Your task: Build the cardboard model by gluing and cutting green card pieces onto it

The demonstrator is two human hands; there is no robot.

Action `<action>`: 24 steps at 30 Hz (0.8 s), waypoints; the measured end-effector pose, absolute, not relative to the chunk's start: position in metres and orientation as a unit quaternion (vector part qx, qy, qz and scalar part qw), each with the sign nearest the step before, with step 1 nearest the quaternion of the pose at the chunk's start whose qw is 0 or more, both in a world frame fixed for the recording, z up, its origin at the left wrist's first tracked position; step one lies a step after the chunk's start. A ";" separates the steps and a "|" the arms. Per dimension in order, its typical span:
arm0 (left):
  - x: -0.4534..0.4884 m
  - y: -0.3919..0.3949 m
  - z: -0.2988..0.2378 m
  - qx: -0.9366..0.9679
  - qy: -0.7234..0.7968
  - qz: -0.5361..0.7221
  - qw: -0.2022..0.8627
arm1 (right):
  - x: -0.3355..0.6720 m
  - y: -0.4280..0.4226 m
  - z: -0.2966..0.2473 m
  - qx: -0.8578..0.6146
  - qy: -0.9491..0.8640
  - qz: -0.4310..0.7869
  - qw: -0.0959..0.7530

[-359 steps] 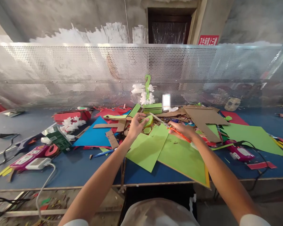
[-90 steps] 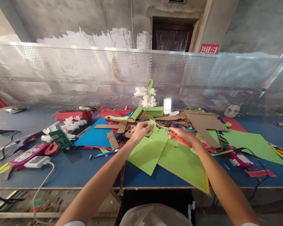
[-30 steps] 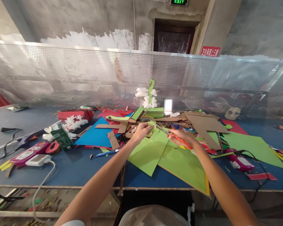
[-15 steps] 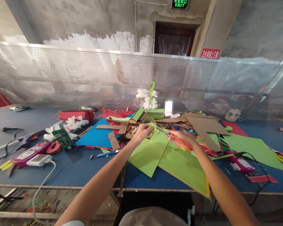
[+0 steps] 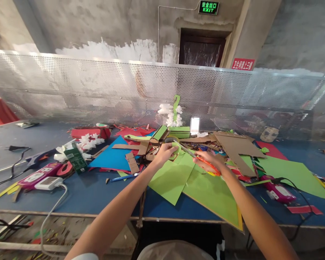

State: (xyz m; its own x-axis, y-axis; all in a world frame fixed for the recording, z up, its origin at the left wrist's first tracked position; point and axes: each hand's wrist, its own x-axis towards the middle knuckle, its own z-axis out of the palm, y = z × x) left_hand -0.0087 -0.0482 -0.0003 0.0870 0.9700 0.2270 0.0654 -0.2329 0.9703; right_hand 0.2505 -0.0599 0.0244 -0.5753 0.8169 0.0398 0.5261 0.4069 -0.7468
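My left hand [image 5: 164,153] pinches a small piece of green paper [image 5: 176,147] above the middle of the table. In my right hand [image 5: 206,161] is a pair of scissors [image 5: 213,169] with orange handles, its metal blades pointing left at the green piece. Whether the blades are cutting into it I cannot tell. Under both hands lie large green sheets [image 5: 168,180], overlapping and reaching toward the front edge. Just beyond my left hand sits a roll of tape [image 5: 171,139], partly hidden.
Behind stands a green shape with white tufts [image 5: 176,112], beside a lit phone [image 5: 195,125]. Brown cardboard [image 5: 234,144] lies right; blue paper [image 5: 112,155], a green box [image 5: 75,157] and a magenta power strip [image 5: 39,175] lie left. A perforated metal screen [image 5: 97,90] closes the back.
The view has shifted slightly, so everything sits a little lower and to the right. Both hands keep their hold on the green piece and the scissors.
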 end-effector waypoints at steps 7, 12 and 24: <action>-0.002 -0.056 -0.002 0.706 0.382 0.402 0.441 | 0.232 -0.062 0.019 -0.396 -0.752 0.414 0.326; 0.002 -0.059 -0.003 0.764 0.355 0.353 0.408 | 0.223 -0.055 0.006 -0.385 -0.722 0.438 0.372; 0.002 -0.057 -0.006 0.730 0.358 0.368 0.452 | 0.217 -0.054 0.001 -0.372 -0.686 0.479 0.403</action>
State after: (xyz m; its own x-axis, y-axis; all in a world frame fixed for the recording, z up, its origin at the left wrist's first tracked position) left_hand 0.0021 -0.0573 -0.0055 0.4734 0.8547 0.2132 0.1901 -0.3354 0.9227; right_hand 0.2174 -0.0537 0.0007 -0.3981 0.8960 0.1966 0.1242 0.2650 -0.9562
